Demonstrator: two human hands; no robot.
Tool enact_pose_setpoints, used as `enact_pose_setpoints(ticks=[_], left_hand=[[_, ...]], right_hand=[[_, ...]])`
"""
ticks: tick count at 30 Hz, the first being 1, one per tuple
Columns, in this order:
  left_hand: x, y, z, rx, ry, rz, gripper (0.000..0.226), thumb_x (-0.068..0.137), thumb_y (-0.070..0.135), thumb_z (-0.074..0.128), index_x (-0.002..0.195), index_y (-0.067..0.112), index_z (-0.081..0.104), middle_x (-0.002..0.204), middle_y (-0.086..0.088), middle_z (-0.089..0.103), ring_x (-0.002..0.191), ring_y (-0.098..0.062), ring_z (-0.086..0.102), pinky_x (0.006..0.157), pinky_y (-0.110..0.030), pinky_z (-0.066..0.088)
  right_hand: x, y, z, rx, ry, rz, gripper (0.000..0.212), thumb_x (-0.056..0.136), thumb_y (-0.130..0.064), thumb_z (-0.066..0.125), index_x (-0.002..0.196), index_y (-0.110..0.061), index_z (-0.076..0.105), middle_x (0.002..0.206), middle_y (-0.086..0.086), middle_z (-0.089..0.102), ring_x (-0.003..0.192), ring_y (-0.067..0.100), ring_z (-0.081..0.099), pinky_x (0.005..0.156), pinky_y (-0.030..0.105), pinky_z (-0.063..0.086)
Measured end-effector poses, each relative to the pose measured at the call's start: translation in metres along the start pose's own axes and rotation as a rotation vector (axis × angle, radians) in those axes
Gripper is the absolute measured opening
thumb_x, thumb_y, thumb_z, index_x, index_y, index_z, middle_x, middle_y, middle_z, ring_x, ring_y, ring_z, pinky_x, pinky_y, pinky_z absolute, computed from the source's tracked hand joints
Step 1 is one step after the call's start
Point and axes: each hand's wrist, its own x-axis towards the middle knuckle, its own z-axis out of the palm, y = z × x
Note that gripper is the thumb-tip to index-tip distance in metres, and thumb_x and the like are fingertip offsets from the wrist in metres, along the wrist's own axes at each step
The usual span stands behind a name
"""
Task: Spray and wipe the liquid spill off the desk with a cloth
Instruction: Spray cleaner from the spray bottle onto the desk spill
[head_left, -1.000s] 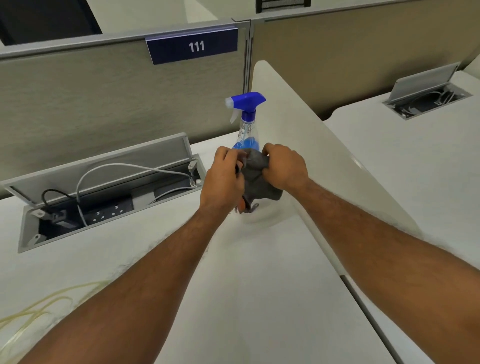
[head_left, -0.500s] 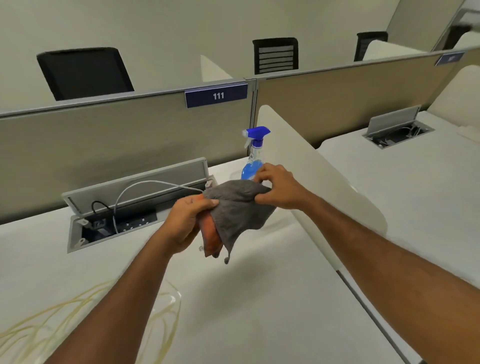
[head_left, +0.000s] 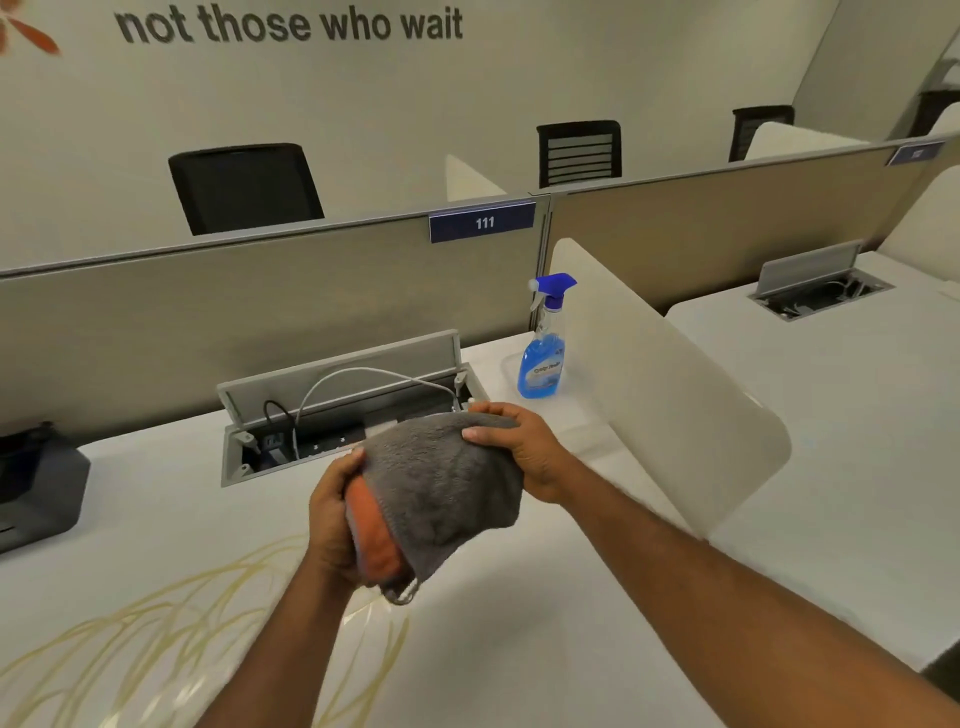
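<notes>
Soft, even indoor light, faint shadows, slight overall blur, and wide-angle bending at the edges.

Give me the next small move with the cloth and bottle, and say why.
Probably free the right hand from the cloth and reach for the bottle. It and the left hand both grip the cloth above the desk; the bottle stands alone by the divider, and the yellowish spill at near left lies unwiped.

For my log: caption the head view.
Left hand and right hand hold grey cloth over desk; spray bottle stands behind.
</notes>
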Motion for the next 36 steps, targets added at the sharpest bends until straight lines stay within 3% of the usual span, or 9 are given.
enact_pose_setpoints(ticks=[2,4,10,20,24,26,28,31,36], left_hand=[[-0.011,-0.009,-0.008,-0.08,-0.122,-0.185,0.076,0.074,0.068,0.067,0.124,0.011,0.069,0.126,-0.021,0.067,0.118,-0.045,0.06,0.103,-0.063,0.044],[-0.017,-0.019,-0.015,-0.09,-0.224,-0.326,0.088,0.057,0.071,0.078,0.125,0.015,0.069,0.129,-0.021,0.066,0.119,-0.048,0.061,0.106,-0.07,0.036],[-0.005,-0.04,-0.033,-0.106,0.01,-0.284,0.049,0.069,0.027,0.06,0.114,0.01,0.07,0.106,-0.021,0.072,0.096,-0.049,0.065,0.099,-0.075,0.037],[0.021,-0.042,-0.027,-0.259,0.114,-0.376,0.05,0.068,0.022,0.056,0.118,0.025,0.063,0.113,-0.02,0.069,0.108,-0.05,0.055,0.11,-0.07,0.027],[0.036,-0.039,-0.026,-0.273,0.114,-0.357,0.046,0.067,0.022,0.058,0.112,0.03,0.063,0.099,-0.024,0.075,0.097,-0.051,0.061,0.096,-0.072,0.039],[0.041,-0.04,-0.026,-0.25,0.132,-0.346,0.056,0.068,0.023,0.058,0.123,0.03,0.059,0.116,-0.023,0.07,0.111,-0.053,0.057,0.1,-0.073,0.036],[0.045,-0.042,-0.026,-0.216,0.157,-0.33,0.064,0.07,0.023,0.058,0.134,0.029,0.054,0.135,-0.023,0.059,0.127,-0.053,0.048,0.108,-0.073,0.028],[0.049,-0.042,-0.028,-0.209,0.149,-0.333,0.059,0.069,0.022,0.058,0.128,0.026,0.058,0.131,-0.023,0.062,0.127,-0.054,0.049,0.109,-0.074,0.026],[0.049,-0.043,-0.032,-0.228,0.19,-0.35,0.054,0.068,0.022,0.061,0.122,0.028,0.06,0.128,-0.024,0.064,0.112,-0.054,0.056,0.104,-0.078,0.028]], right_hand=[[-0.001,0.014,0.008,0.018,0.043,0.03,0.033,0.077,-0.017,0.082,0.106,-0.024,0.069,0.111,0.002,0.071,0.103,0.021,0.067,0.076,0.024,0.057],[0.0,0.027,0.013,-0.023,0.052,0.043,0.038,0.077,-0.022,0.083,0.11,-0.026,0.066,0.118,0.002,0.068,0.108,0.022,0.065,0.082,0.027,0.057],[0.012,0.044,0.006,-0.242,0.043,0.071,0.049,0.081,-0.036,0.079,0.125,-0.029,0.059,0.119,-0.008,0.061,0.108,0.015,0.059,0.071,0.013,0.051],[0.078,0.021,-0.078,-0.506,0.449,-0.046,0.035,0.085,-0.019,0.076,0.117,-0.015,0.062,0.098,0.0,0.068,0.091,0.015,0.065,0.077,0.016,0.048],[0.124,-0.012,-0.112,-0.471,0.679,-0.151,0.037,0.087,-0.01,0.073,0.121,-0.012,0.058,0.107,0.005,0.064,0.104,0.022,0.064,0.084,0.023,0.051],[0.148,-0.022,-0.122,-0.493,0.727,-0.139,0.049,0.089,-0.012,0.072,0.133,-0.013,0.05,0.126,0.007,0.059,0.118,0.023,0.059,0.087,0.024,0.048],[0.166,-0.028,-0.129,-0.517,0.718,-0.097,0.065,0.089,-0.015,0.072,0.144,-0.015,0.039,0.144,0.008,0.049,0.13,0.025,0.051,0.098,0.031,0.047],[0.188,-0.034,-0.136,-0.541,0.604,-0.086,0.078,0.087,-0.017,0.075,0.15,-0.015,0.03,0.151,0.007,0.043,0.135,0.026,0.046,0.105,0.038,0.043],[0.213,-0.043,-0.147,-0.639,0.53,-0.144,0.046,0.085,-0.017,0.074,0.126,-0.011,0.054,0.12,0.007,0.066,0.112,0.028,0.063,0.093,0.039,0.05]])
